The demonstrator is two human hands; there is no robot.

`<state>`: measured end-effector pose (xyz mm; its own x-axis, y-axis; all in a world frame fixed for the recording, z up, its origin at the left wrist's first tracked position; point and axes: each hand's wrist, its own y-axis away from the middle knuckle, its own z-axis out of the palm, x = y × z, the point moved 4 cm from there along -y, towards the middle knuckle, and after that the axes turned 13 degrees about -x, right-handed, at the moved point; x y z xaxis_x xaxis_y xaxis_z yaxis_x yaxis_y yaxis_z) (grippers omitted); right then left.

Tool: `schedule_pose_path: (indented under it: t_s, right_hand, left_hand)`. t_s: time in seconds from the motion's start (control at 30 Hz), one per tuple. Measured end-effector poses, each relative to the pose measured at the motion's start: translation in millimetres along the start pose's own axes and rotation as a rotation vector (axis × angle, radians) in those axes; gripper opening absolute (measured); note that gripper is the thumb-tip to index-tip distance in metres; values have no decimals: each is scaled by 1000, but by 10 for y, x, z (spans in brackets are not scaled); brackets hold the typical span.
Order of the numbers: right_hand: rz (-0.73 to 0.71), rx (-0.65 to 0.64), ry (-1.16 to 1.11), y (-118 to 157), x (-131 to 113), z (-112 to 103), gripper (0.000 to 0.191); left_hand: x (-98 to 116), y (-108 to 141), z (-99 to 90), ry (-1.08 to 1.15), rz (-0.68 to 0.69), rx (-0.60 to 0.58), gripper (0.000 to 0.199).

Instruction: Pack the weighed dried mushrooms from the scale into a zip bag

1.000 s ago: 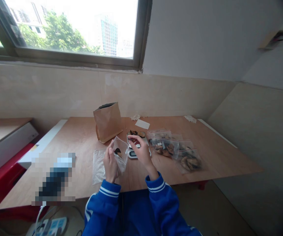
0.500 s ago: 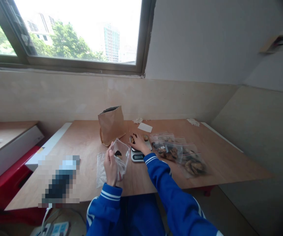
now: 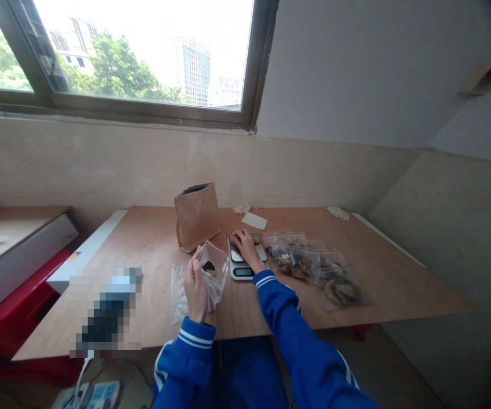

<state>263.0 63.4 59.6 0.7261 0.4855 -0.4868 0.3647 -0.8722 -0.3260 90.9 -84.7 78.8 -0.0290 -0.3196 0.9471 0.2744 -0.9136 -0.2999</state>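
"Right hand (image 3: 248, 249) moved from clear bag (image 3: 221, 283) to scale (image 3: 234, 272), centre frame."
"Grips?"
"Left hand (image 3: 196, 288): narrow, holding clear bag, dark piece (image 3: 208, 266) inside. Right: can't tell; blocks part of scale. Paper bag (image 3: 198, 216) upper left of scale, filled bags (image 3: 299, 264) right."

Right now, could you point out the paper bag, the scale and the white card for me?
Paper bag (image 3: 198, 218): head view, on its front side.
Scale (image 3: 237, 278): head view, on its near edge, beside the display.
White card (image 3: 254, 220): head view, on the middle of its face.

Bright window (image 3: 152, 57) overexposed; dim room; upper right edge blurred.
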Motion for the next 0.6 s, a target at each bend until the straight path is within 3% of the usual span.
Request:
schedule_pose_path:
  t_s: [0.17, 0.23, 0.3, 0.4, 0.47, 0.53, 0.6]
  right_hand:
    - [-12, 251, -493, 25, -190, -251, 24]
    - [-13, 242, -701, 60, -398, -355, 28]
    - [-45, 115, -821, 113, -684, -441, 31]
    - [-149, -108, -792, 211, -1094, -534, 29]
    - [-218, -186, -685, 245, -1220, -551, 28]
    - [-228, -127, -545, 233, -1147, -542, 29]
    - [-141, 14, -369, 196, -881, -509, 31]
  left_hand:
    - [-41, 14, 57, 22, -12, -3, 50]
    - [-74, 20, 90, 42, -24, -18, 49]
    - [-101, 29, 123, 56, -27, -32, 48]
    - [-132, 42, 160, 65, -25, -35, 48]
    - [-150, 49, 171, 70, -30, -29, 50]
    - [-162, 49, 169, 70, -35, -23, 52]
    - [-163, 42, 151, 58, -37, -8, 52]
